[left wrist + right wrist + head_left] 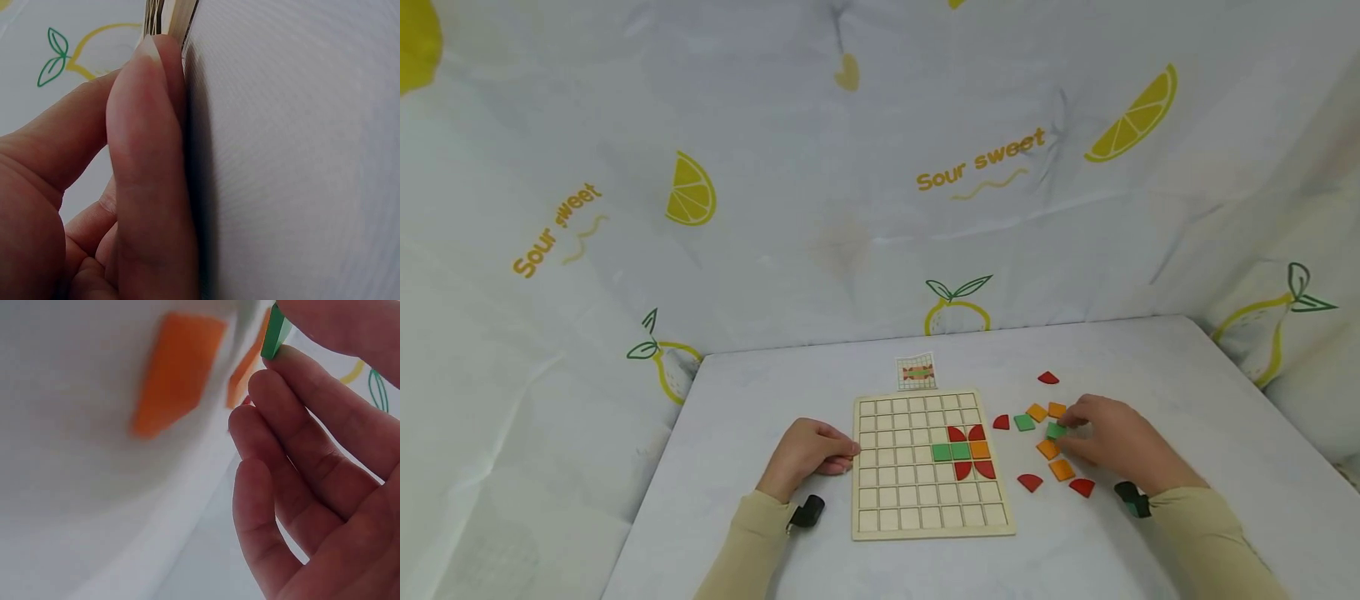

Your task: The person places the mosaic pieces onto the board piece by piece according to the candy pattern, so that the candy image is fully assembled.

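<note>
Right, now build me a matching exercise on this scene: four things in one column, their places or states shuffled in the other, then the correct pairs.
1. left hand
2. right hand
3. picture card
4. orange square on the grid board

A. beyond the board's far edge
B. pinching a green piece
C. right of two green squares
D. at the board's left edge

Pairs: 1-D, 2-B, 3-A, 4-C
</note>
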The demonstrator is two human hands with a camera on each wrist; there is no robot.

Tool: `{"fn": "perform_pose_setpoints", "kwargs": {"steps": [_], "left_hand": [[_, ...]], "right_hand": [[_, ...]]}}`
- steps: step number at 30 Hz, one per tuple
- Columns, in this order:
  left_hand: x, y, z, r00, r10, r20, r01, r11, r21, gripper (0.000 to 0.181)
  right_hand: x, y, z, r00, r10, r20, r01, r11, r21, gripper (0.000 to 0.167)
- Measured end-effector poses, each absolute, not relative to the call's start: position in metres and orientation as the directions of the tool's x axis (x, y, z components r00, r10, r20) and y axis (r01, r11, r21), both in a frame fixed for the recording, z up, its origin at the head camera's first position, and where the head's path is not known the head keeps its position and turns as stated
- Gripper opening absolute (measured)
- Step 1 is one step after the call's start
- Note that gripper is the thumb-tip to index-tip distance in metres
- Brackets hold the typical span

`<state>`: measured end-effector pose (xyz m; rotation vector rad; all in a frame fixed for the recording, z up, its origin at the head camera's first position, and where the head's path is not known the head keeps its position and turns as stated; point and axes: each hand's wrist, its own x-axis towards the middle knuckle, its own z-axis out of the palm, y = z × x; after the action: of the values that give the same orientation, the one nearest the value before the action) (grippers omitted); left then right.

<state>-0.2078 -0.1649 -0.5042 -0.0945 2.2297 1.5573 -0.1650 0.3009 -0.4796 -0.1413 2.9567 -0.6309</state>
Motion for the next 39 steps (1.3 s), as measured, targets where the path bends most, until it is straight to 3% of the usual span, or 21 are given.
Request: {"fn": "perform_pose_setpoints", "kwargs": {"steps": [15,27,39], "left_hand": [[-0.209,-0.161,-0.506,-0.910,0.164,-0.382,-0.292,0.399,0.869,0.017],[-0.209,-0.161,-0.503,-0.910,0.145,-0.389,-0.302,0.411,0.860,0.017],[-0.205,-0.165,-0.502,-0.919,0.162,-0.360,-0.273,0.396,0.877,0.017]], "right_hand": [[-0.185,0.210,-0.474,-0.960,-0.281,0.009,-0.250,0.836,-0.489,0.015],[-0.184,0.162,-0.474,-0.923,-0.382,0.057,-0.364,0.813,-0.455,0.013],[-0.180,0.137,-0.478,-0.905,-0.423,0.035,-0.400,0.822,-0.405,0.013]]}}
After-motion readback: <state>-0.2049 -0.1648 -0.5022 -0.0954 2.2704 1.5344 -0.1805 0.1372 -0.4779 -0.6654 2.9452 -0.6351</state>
